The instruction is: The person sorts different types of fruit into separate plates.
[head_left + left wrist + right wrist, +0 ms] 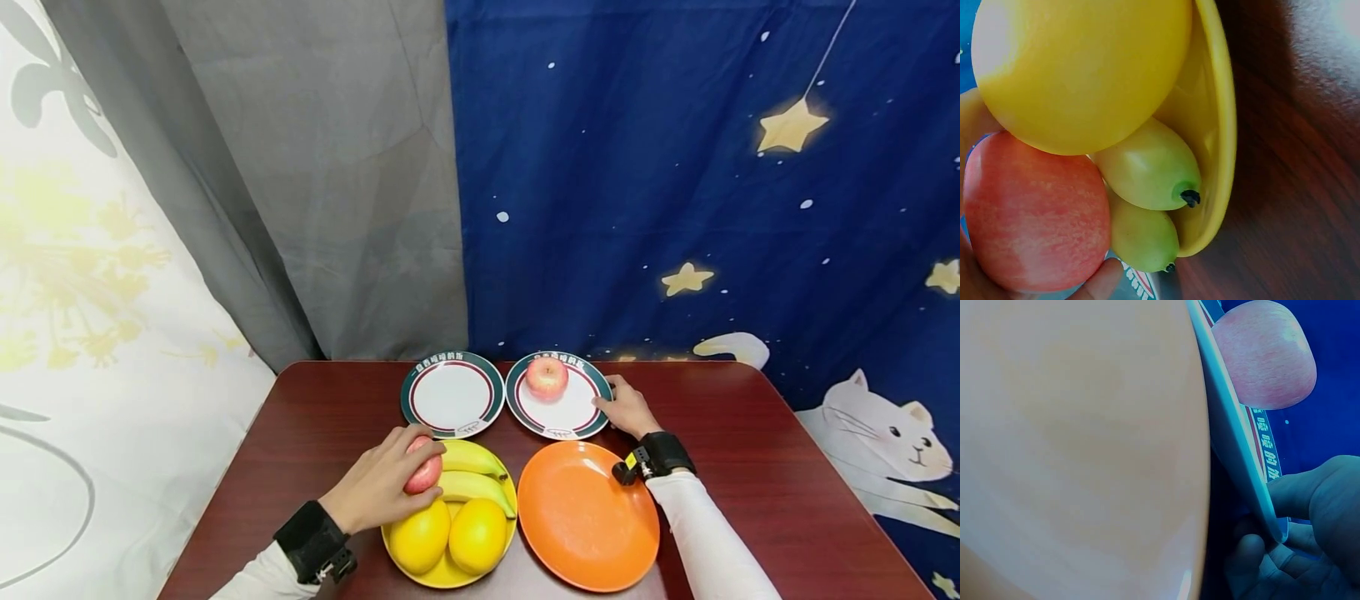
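Note:
My left hand (390, 473) grips a red apple (424, 472) at the upper left of the yellow plate (512, 546). In the left wrist view, fingers wrap that apple (1038, 215) beside a yellow round fruit (1085, 69) and two banana ends (1154, 169). Bananas (472, 475) and two yellow round fruits (477, 536) lie on the yellow plate. My right hand (628, 408) pinches the right rim of a green-rimmed white plate (581, 412), thumb above and fingers beneath in the right wrist view. Another apple (547, 379) sits on that plate.
A second green-rimmed plate (453, 396) lies at the back left, touching the first. An orange plate (588, 517) stands in front of my right hand, beside the yellow plate. The dark red table (720, 467) ends at hanging curtains (600, 167) behind.

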A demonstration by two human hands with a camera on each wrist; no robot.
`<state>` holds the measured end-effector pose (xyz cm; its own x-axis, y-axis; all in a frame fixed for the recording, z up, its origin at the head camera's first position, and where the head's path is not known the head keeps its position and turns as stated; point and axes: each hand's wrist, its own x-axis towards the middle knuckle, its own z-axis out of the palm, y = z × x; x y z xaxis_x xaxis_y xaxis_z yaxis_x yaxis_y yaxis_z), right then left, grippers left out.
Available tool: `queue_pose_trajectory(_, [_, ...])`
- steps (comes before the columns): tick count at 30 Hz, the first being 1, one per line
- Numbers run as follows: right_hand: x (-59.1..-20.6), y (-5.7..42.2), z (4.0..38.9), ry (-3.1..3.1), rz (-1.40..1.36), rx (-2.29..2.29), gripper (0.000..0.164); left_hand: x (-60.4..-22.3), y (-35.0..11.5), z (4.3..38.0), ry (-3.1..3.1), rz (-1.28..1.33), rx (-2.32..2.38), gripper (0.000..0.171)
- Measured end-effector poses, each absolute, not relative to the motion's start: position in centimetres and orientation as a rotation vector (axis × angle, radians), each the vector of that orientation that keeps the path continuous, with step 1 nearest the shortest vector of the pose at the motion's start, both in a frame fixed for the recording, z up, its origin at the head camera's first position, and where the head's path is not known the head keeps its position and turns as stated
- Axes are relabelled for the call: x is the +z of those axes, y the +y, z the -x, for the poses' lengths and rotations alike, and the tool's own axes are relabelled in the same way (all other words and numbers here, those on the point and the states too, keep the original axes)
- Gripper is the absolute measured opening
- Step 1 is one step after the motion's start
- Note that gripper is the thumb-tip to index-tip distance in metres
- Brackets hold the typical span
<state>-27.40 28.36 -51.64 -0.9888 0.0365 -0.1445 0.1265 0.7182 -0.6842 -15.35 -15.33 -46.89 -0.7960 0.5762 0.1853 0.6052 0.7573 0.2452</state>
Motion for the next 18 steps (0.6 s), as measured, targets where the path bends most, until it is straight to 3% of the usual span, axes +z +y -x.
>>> queue_pose_trajectory(11, [-51.8, 28.4, 27.5, 2.815, -0.131, -1.123, 0.06, -46.1, -15.2, 15.8, -2.82, 1.006, -0.475, 0.047])
queue_pose_trajectory(18, [-51.8, 28.5, 27.5, 2.775, -0.139, -1.193, 0.056, -41.3, -13.7, 18.3, -2.576, 1.017, -0.388, 0.035])
